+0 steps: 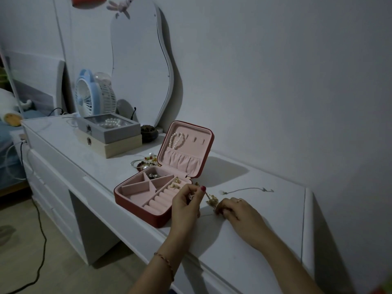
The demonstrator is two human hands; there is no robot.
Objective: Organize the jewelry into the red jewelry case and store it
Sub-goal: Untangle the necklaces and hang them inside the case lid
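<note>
I find the red jewelry case (pixel 161 187) standing open near the front edge of the counter (pixel 254 240), lid upright, so its pink compartments face both hands. A pearl strand (pixel 176 140) hangs inside the lid; small pieces lie in the rear compartments and ring rolls. Just beside the case on its right, a gold piece (pixel 212 201) is held between the hands, seemingly to be sorted out before it goes in. My left hand (pixel 186 204) has its fingers (pixel 196 190) curled and pinching one end of it. My right hand (pixel 239 211) rests on the counter, fingers curled on the other end. A thin chain (pixel 248 189) lies further back, untouched. More beads (pixel 146 162) wait behind the case.
</note>
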